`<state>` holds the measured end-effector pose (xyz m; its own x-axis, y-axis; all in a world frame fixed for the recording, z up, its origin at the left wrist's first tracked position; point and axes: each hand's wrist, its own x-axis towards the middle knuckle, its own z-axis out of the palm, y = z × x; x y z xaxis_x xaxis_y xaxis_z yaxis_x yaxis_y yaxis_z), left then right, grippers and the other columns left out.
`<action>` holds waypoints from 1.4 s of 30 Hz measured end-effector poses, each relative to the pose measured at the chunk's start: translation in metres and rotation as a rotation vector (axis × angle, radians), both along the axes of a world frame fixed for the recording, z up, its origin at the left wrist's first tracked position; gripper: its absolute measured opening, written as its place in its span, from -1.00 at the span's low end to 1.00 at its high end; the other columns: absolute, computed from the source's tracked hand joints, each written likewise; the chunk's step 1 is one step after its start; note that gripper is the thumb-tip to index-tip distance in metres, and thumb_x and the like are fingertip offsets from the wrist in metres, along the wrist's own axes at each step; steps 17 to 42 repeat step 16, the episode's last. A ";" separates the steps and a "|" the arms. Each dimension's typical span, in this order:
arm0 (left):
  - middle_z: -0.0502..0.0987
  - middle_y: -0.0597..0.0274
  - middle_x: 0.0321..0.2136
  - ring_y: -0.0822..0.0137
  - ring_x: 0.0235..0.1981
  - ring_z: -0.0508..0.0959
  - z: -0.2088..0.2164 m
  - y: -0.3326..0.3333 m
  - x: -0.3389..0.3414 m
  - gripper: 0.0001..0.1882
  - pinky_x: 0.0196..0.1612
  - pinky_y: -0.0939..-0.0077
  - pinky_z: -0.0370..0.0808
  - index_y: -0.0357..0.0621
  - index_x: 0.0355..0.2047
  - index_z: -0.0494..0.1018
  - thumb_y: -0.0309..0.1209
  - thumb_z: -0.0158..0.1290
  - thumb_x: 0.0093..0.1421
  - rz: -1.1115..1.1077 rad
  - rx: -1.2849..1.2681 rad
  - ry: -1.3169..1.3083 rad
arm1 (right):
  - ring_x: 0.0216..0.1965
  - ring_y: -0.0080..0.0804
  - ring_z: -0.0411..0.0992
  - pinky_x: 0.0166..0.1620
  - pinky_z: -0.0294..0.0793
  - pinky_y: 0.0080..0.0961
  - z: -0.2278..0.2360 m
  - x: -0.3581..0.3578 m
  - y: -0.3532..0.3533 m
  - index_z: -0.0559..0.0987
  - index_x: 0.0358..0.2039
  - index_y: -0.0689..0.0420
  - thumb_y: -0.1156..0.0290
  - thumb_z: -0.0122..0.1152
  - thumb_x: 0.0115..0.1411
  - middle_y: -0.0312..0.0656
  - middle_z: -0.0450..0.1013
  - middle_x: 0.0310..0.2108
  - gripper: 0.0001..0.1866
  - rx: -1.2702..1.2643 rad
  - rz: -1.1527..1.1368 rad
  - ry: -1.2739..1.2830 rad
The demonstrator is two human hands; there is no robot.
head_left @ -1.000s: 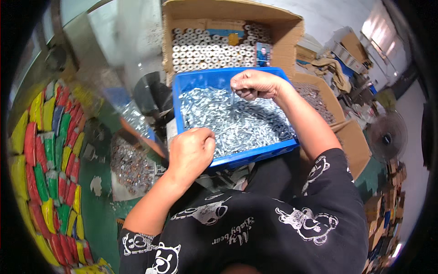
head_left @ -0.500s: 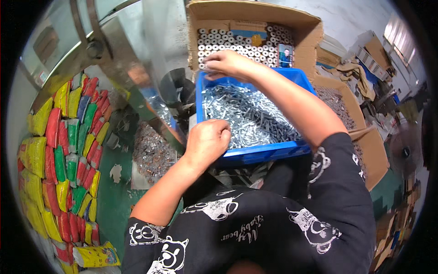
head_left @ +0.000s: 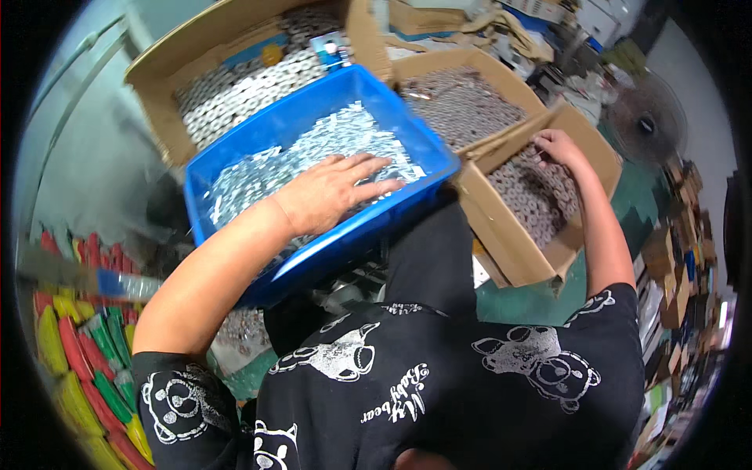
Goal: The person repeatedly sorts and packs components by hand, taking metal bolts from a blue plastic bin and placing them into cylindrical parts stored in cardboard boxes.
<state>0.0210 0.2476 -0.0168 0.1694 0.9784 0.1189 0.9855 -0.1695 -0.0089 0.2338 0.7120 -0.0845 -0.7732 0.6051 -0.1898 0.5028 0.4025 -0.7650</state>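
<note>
My left hand point(head_left: 337, 192) is open, fingers spread above the near right part of a blue plastic bin point(head_left: 294, 270). Small shiny metal pins point(head_left: 262, 176) fill that bin. Whether the fingertips touch the pins I cannot tell. At the far right, my right hand point(head_left: 558, 147) reaches over the edge of an open cardboard box point(head_left: 501, 235). Its fingers curl down toward the small ring-shaped parts point(head_left: 540, 196) inside. What sits between those fingertips, if anything, is too small to make out.
A cardboard box point(head_left: 160, 129) with rows of white rollers point(head_left: 254, 98) stands behind the bin. Another carton point(head_left: 505, 86) of small brownish parts sits right of it. Colourful packets point(head_left: 86, 345) are stacked at the left. A fan point(head_left: 646, 124) stands at the far right.
The view has turned right. My right hand has moved from the white rollers to the box at the right. My left hand, earlier closed by the bin's near left, has opened over the pins.
</note>
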 end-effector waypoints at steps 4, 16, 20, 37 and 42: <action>0.10 -0.04 0.27 0.01 0.27 0.12 -0.059 0.034 -0.017 -0.38 0.25 0.02 0.09 -0.20 0.19 0.17 -0.27 -0.04 0.12 -0.083 -0.071 -0.112 | -0.39 -0.15 0.52 -0.23 0.49 -0.24 -0.065 0.037 0.045 0.60 -0.32 0.19 0.21 0.13 0.12 0.04 0.53 -0.41 -0.70 0.548 0.085 -0.341; 0.21 -0.03 0.16 -0.17 0.21 0.16 -0.100 0.074 -0.024 -0.50 0.27 -0.27 -0.11 0.06 0.15 0.22 -0.08 -0.20 0.23 0.088 0.001 0.100 | -0.17 0.00 0.49 -0.04 0.46 -0.21 -0.127 0.020 0.009 0.61 -0.34 0.14 0.34 0.11 0.04 0.07 0.52 -0.28 -0.78 0.659 0.171 -0.629; 0.21 -0.03 0.16 -0.17 0.21 0.16 -0.100 0.074 -0.024 -0.50 0.27 -0.27 -0.11 0.06 0.15 0.22 -0.08 -0.20 0.23 0.088 0.001 0.100 | -0.17 0.00 0.49 -0.04 0.46 -0.21 -0.127 0.020 0.009 0.61 -0.34 0.14 0.34 0.11 0.04 0.07 0.52 -0.28 -0.78 0.659 0.171 -0.629; 0.21 -0.03 0.16 -0.17 0.21 0.16 -0.100 0.074 -0.024 -0.50 0.27 -0.27 -0.11 0.06 0.15 0.22 -0.08 -0.20 0.23 0.088 0.001 0.100 | -0.17 0.00 0.49 -0.04 0.46 -0.21 -0.127 0.020 0.009 0.61 -0.34 0.14 0.34 0.11 0.04 0.07 0.52 -0.28 -0.78 0.659 0.171 -0.629; 0.21 -0.03 0.16 -0.17 0.21 0.16 -0.100 0.074 -0.024 -0.50 0.27 -0.27 -0.11 0.06 0.15 0.22 -0.08 -0.20 0.23 0.088 0.001 0.100 | -0.17 0.00 0.49 -0.04 0.46 -0.21 -0.127 0.020 0.009 0.61 -0.34 0.14 0.34 0.11 0.04 0.07 0.52 -0.28 -0.78 0.659 0.171 -0.629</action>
